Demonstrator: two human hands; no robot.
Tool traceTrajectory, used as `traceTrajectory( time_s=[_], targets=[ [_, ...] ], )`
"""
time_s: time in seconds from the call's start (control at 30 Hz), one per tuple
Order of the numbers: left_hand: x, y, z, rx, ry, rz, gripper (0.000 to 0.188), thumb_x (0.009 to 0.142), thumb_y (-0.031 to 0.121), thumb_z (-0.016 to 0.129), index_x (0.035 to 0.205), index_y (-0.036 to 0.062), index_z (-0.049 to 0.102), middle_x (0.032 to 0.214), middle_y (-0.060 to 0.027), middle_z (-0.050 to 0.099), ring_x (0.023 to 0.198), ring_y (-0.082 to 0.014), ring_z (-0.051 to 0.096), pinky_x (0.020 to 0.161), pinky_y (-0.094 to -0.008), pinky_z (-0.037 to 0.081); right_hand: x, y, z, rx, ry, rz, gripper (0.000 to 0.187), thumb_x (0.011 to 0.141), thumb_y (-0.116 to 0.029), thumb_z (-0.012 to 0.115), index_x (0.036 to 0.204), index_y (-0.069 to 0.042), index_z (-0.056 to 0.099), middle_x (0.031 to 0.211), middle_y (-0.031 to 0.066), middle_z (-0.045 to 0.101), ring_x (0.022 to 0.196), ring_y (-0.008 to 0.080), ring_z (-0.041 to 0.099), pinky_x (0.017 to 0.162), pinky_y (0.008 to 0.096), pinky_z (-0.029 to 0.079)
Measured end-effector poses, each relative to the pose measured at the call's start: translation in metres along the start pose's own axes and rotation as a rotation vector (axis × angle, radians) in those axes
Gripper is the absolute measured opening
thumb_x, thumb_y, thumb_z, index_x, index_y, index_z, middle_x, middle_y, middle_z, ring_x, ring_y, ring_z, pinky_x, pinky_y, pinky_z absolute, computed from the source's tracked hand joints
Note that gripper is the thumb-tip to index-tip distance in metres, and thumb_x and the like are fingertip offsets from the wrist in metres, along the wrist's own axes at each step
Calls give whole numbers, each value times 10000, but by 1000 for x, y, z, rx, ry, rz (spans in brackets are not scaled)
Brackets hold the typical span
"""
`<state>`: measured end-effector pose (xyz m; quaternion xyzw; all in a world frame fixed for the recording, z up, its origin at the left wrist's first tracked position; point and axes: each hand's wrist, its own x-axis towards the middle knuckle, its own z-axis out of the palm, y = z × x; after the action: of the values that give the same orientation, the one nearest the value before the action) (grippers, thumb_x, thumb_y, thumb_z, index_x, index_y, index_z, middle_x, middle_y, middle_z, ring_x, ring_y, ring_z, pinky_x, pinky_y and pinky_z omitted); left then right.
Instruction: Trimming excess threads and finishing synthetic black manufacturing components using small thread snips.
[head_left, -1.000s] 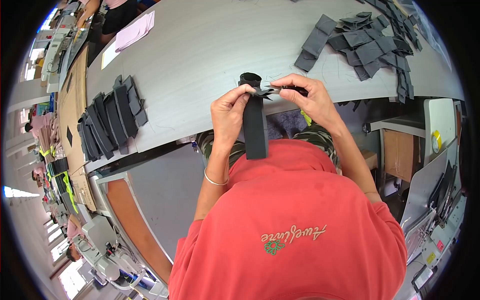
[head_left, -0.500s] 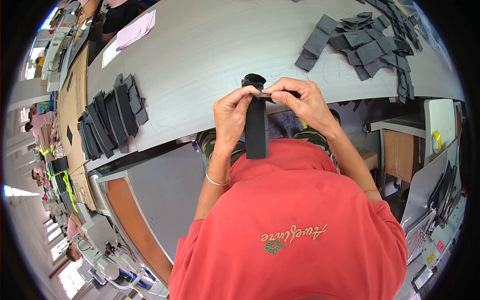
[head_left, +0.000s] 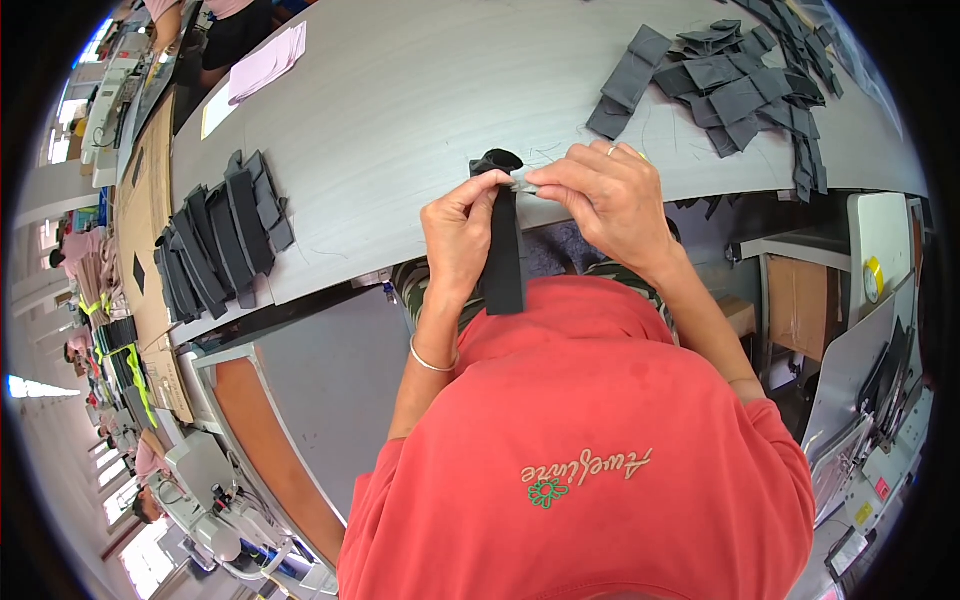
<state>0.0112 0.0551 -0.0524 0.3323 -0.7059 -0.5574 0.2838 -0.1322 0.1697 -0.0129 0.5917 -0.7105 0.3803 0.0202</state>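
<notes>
A long black fabric strip (head_left: 504, 260) hangs over the table's near edge, its lower end against my red shirt. Its upper end curls into a loop resting on the tabletop. My left hand (head_left: 460, 230) pinches the strip between thumb and fingertips, just below that loop. Close on the right, my right hand (head_left: 612, 200) is closed, thumb against forefinger, its tips almost meeting the left fingertips. Something small and greyish shows between the two sets of fingertips; it is too small to name.
Several dark fabric strips (head_left: 222, 240) lie in a row at the table's left. A loose heap of dark folded pieces (head_left: 735, 95) covers the far right. Pink sheets (head_left: 268, 62) lie at the far left. Loose threads are scattered on the grey table (head_left: 400, 130). A cardboard box (head_left: 797, 308) stands below right.
My right hand has turned, its fingers now curled closer together and slightly higher. The strip and my left hand have shifted a little left.
</notes>
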Motion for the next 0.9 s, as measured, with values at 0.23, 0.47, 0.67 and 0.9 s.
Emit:
traceTrajectory(
  time_s=[0.23, 0.47, 0.67, 0.9],
  targets=[
    [-1, 2, -4, -73, -50, -15, 158, 877, -44, 551, 902, 12, 697, 677, 71, 555, 605, -3, 433, 513, -182, 347, 0, 7, 4, 372, 7, 331, 177, 778, -178, 687, 943, -114, 678, 856, 7, 663, 681, 216, 602, 647, 302, 455],
    [-1, 19, -7, -196, -187, -127, 152, 838, -57, 531, 878, -7, 670, 735, 49, 571, 628, 3, 439, 534, -172, 334, 8, 10, 12, 350, -48, 253, 157, 779, -145, 674, 930, -102, 667, 852, 47, 663, 681, 237, 598, 638, 329, 467],
    [0, 23, -18, -279, -348, 4, 74, 779, -34, 636, 714, 1, 631, 716, 3, 595, 638, -51, 450, 587, -224, 376, 25, 20, 7, 640, 82, 343, 70, 816, -82, 649, 861, -29, 647, 701, 22, 599, 637, 92, 512, 587, 257, 409],
    [4, 31, -7, -255, -285, 156, 542, 765, -80, 672, 1214, 42, 393, 980, -84, 615, 929, -130, 552, 750, -247, 452, 40, 19, -7, 943, 131, 422, 71, 834, -75, 655, 800, -14, 645, 719, -40, 589, 673, 33, 467, 590, 217, 376]
  ],
)
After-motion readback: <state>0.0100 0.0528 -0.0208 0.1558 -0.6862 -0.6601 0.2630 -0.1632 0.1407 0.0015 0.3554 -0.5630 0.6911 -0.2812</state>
